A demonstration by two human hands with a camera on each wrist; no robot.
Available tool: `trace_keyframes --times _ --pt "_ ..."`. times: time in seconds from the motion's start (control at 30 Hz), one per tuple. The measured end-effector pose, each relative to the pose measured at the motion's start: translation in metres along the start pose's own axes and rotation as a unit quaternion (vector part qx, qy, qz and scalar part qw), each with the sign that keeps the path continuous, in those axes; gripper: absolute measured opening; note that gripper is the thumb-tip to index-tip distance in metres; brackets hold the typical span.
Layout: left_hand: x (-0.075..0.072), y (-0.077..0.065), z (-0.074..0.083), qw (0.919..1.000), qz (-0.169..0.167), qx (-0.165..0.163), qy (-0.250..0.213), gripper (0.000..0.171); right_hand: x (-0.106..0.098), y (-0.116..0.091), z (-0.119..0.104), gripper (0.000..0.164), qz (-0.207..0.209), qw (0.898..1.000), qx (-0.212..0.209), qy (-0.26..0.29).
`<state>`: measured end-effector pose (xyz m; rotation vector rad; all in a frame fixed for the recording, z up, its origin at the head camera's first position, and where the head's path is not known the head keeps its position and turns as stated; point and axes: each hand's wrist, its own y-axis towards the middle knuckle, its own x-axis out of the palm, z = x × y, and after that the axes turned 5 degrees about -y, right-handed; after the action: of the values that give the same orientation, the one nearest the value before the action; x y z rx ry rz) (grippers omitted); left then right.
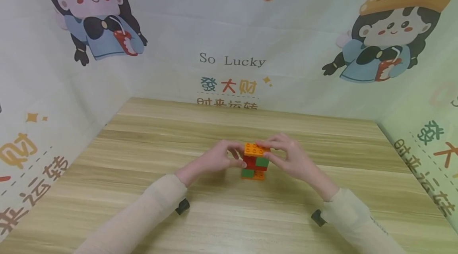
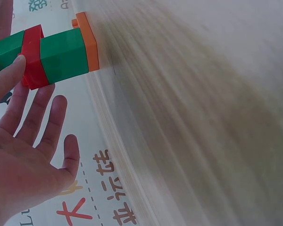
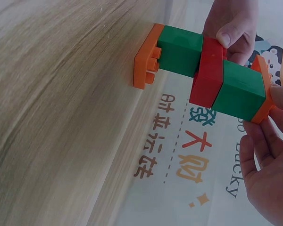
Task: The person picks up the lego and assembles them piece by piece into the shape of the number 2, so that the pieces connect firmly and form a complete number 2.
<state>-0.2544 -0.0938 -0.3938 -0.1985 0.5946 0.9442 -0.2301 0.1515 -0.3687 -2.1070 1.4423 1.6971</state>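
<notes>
A small tower of toy building blocks stands upright on the wooden table. Its thin orange bottom brick (image 3: 142, 66) carries a lower green block (image 2: 63, 55) at one end, with bare studs beside it. Above that sits a red brick (image 3: 210, 70), then an upper green block (image 3: 239, 90) on the opposite side, and an orange top brick (image 1: 252, 150) with studs. My left hand (image 1: 220, 156) pinches the red brick, thumb on its near face, the other fingers behind. With thumb and fingers, my right hand (image 1: 288, 156) grips the orange top brick at its right end.
The wooden table (image 1: 157, 138) extends around the tower. A white printed cloth (image 1: 171, 47) hangs behind it and on both sides. Two black cylindrical pieces, one by the left sleeve (image 1: 182, 206) and one by the right sleeve (image 1: 317, 218), show below the wrists.
</notes>
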Motion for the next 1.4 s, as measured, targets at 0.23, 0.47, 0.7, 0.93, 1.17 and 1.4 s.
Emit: trace_keyframes --times 0.23,0.47,0.7,0.93,1.17,1.4 --pt "0.0001 -0.0002 -0.0007 1.0000 -0.002 0.005 -0.002 0.027 0.0006 -0.0008 0.0004 0.033 0.009 1.000 -0.009 0.001" --pt "0.0003 -0.0006 0.0011 1.0000 -0.004 0.006 -0.001 0.026 0.0009 -0.0013 0.0003 0.033 0.012 1.000 -0.013 -0.003" --pt "0.0001 -0.0015 0.0027 1.0000 -0.002 0.003 0.003 0.026 -0.0007 -0.0007 -0.0003 0.033 0.003 1.000 -0.009 -0.006" --pt "0.0006 -0.0022 0.0027 1.0000 0.000 -0.006 0.003 0.027 -0.0013 -0.0008 -0.0009 0.034 -0.003 1.000 0.002 -0.006" --pt "-0.0006 -0.0030 0.0066 0.9999 0.000 -0.013 0.008 0.027 0.0005 -0.0010 -0.0012 0.033 0.008 1.000 0.005 -0.006" --pt "-0.0002 -0.0032 0.0064 0.9998 0.002 -0.017 0.010 0.027 0.0032 -0.0024 -0.0013 0.033 0.023 1.000 -0.011 -0.010"
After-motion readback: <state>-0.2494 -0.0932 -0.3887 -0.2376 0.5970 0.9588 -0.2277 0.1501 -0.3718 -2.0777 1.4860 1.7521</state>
